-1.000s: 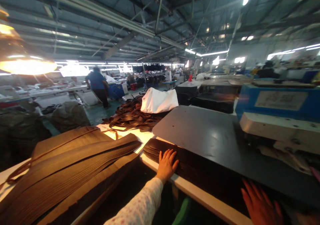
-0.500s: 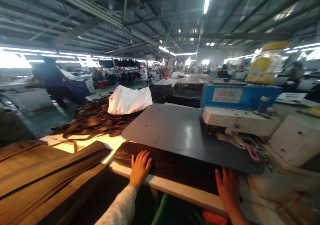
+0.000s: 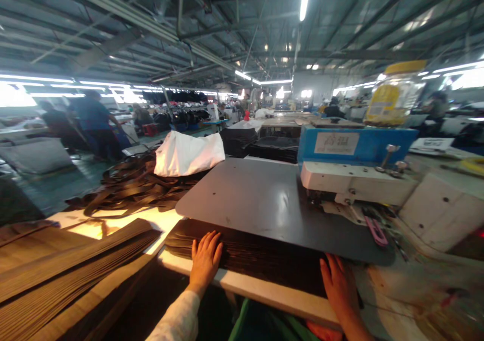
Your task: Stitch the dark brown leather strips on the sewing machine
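A stack of dark fabric pieces (image 3: 264, 260) lies along the front of the table, partly under a grey metal plate (image 3: 253, 189). My left hand (image 3: 206, 258) rests on the stack's left part with its fingers stretched out and somewhat apart. At the right end of the stack is my right hand (image 3: 338, 283), fingers extended and touching it, their tips close to the plate's front edge. Neither hand is wrapped around anything. To the right, a white sewing machine head (image 3: 355, 182) reaches over the plate, and pink-handled snips (image 3: 375, 230) lie beside it.
A blue box (image 3: 336, 147) stands behind the machine, with a yellow-lidded plastic jar (image 3: 395, 96) on top. Dark straps (image 3: 139, 189) and a white cloth (image 3: 189, 153) heap up at the left. Folded brown fabric (image 3: 75, 275) lies nearer. Co-workers (image 3: 93, 119) stand in the far left background.
My view has turned slightly right, so most things sit a little further left. Both hands stay on the fabric stack in nearly the same pose. A second background person now shows at left.
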### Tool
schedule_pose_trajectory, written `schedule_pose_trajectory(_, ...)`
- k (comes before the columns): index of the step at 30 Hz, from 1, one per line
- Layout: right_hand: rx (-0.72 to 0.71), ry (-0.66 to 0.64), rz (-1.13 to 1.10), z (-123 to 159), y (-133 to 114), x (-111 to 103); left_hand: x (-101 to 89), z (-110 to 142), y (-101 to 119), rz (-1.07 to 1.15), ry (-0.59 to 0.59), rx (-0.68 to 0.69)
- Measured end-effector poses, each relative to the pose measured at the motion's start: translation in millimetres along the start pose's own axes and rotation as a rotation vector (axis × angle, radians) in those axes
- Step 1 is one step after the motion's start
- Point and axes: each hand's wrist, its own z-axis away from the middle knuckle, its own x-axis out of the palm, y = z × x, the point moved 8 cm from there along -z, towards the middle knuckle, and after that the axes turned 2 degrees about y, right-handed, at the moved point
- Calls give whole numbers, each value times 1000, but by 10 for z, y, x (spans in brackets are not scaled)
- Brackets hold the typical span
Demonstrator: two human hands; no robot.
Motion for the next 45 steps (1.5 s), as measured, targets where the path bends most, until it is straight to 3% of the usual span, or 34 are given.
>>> schedule_pose_trajectory(5, -110, -50, -4, 55, 14, 42, -34, 50, 33, 3, -24, -27)
schedule_pose_trajectory(20, -192, -86, -101, 117, 83, 123, -96, 117, 79, 4, -4, -27)
schedule_pose_trajectory(33, -45, -84, -203, 56, 121, 79, -127, 119, 91, 33, -8, -40)
schedule_pose_trajectory(42, -143, -93, -185, 131, 174, 181, -125, 133, 101, 39, -25, -42)
schedule_pose_trajectory(45, -219, -103, -154, 202, 203, 271, -208, 35, 1, 3, -85, -9)
